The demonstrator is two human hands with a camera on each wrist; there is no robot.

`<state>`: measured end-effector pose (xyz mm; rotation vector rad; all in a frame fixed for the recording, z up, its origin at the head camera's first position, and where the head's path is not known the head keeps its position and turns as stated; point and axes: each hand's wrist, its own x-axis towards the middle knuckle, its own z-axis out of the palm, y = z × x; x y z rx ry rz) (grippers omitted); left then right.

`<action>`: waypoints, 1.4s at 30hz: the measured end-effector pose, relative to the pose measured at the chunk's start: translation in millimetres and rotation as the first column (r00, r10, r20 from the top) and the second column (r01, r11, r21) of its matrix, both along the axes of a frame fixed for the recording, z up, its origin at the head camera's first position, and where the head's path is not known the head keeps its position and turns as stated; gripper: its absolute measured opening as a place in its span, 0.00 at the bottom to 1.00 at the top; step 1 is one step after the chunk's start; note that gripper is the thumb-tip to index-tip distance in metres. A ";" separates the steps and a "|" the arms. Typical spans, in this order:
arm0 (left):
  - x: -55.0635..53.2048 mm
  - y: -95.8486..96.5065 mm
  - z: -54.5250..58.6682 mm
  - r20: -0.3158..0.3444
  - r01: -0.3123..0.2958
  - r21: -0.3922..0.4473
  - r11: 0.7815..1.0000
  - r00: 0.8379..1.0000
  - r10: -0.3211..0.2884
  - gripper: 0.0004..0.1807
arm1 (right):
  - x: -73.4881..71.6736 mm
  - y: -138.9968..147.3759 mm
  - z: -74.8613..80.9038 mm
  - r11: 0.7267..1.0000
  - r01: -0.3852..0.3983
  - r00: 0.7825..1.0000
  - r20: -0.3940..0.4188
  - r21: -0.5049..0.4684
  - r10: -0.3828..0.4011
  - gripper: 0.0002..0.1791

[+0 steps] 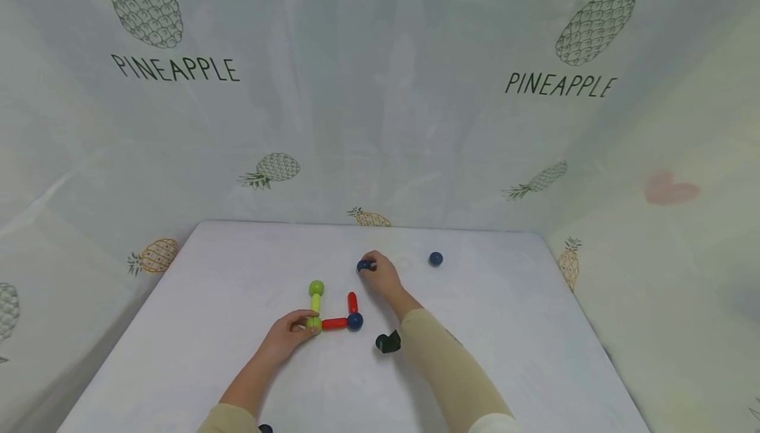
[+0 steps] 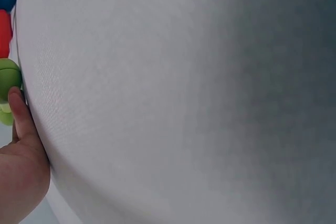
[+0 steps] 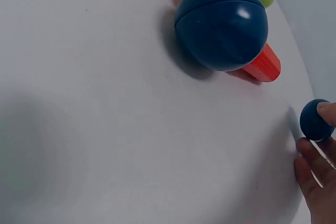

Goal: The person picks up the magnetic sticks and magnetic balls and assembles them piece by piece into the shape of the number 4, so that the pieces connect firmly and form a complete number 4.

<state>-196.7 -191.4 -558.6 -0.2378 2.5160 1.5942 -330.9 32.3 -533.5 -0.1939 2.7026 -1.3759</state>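
My left hand (image 1: 285, 337) grips a green ball (image 1: 313, 325) between thumb and fingers. From that ball a yellow-green rod (image 1: 315, 303) runs away from me to a second green ball (image 1: 316, 288), and a red rod (image 1: 334, 323) runs right to a dark blue ball (image 1: 355, 321). Another red rod (image 1: 353, 302) points away from that blue ball, its far end free. Beyond it, my right hand (image 1: 384, 279) pinches a loose blue ball (image 3: 314, 121) close over the table. The left wrist view catches my left thumb (image 2: 21, 114) against the green ball.
A separate dark blue ball (image 1: 436, 259) lies toward the back of the white table (image 1: 505, 314), right of my right hand. Beside my right sleeve (image 1: 445, 360) is a black piece with a rounded end (image 1: 388, 342). A pineapple-printed cloth (image 1: 380, 123) hangs behind the table.
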 end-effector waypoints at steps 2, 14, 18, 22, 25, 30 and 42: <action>-0.5 -0.7 -0.3 -0.002 0.001 -0.001 1.000 1.000 -0.001 0.18 | 1.2 0.0 -0.6 1.000 -0.010 1.000 0.003 0.001 0.010 0.15; -2.2 -1.7 -2.1 -0.019 0.009 0.000 1.000 1.000 -0.009 0.17 | 11.4 -5.5 -5.4 0.997 -0.049 0.997 0.054 -0.067 0.053 0.14; -1.4 -1.4 0.1 -0.016 0.009 0.009 1.000 1.000 -0.009 0.17 | 14.0 -6.6 -5.1 0.996 -0.059 0.996 0.065 -0.065 0.064 0.14; -0.2 -0.4 2.7 -0.007 0.006 0.008 1.000 1.000 -0.005 0.17 | 16.9 -7.9 -4.8 0.996 -0.077 0.995 0.063 -0.055 0.081 0.14; -0.7 -0.2 2.3 -0.008 0.005 0.006 1.000 1.000 -0.005 0.17 | 18.6 -8.2 -4.7 0.995 -0.090 0.994 0.056 -0.047 0.093 0.14; -1.1 -0.5 2.2 -0.020 0.010 0.013 1.000 1.000 -0.010 0.17 | 20.2 -8.6 -5.2 0.994 -0.102 0.992 0.066 -0.033 0.104 0.14; -0.5 0.8 5.7 -0.017 0.001 0.009 1.000 1.000 -0.001 0.17 | 19.6 -10.6 -8.3 0.992 -0.128 0.988 0.088 -0.010 0.129 0.14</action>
